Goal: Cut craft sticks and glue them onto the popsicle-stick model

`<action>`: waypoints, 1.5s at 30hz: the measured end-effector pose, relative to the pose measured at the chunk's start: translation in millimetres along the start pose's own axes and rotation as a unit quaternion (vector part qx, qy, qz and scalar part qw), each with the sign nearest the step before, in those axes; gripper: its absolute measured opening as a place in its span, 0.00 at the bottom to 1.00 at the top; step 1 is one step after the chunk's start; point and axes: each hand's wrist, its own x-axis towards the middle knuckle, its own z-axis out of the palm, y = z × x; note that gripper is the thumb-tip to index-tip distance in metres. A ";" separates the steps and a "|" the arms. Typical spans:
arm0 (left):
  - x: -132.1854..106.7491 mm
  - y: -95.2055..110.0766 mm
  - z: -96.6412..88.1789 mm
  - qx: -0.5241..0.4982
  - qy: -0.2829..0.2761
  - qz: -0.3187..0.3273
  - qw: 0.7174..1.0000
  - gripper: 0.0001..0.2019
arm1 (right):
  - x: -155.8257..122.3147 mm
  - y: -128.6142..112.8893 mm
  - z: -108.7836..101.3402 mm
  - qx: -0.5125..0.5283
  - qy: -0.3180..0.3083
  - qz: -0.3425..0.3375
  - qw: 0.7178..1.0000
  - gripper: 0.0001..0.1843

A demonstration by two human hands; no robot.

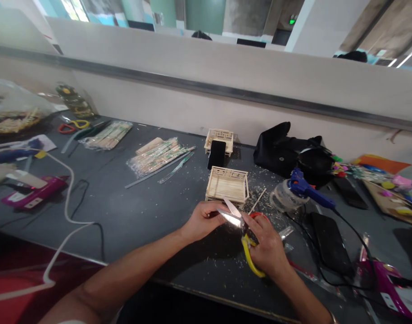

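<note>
My right hand grips scissors with one red and one yellow handle loop, their blades parted and pointing left. At the blades, my left hand has its fingers pinched together; what they hold, if anything, is too small to make out. Just beyond both hands sits a miniature bench of thin wooden sticks with a low railing. Behind it, a phone leans on a second small stick-built seat. One loose thin stick lies to the right of the bench, amid pale scraps.
A blue glue gun rests on a clear jar, its cord trailing right past a dark phone. Bagged sticks lie left of centre. A black bag stands at the back; a purple power strip and white cable lie left.
</note>
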 end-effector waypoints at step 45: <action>7.0 3.6 -5.7 0.044 -0.031 0.046 0.997 0.21 | 2.2 3.5 0.2 0.012 -0.014 -0.009 1.000 0.28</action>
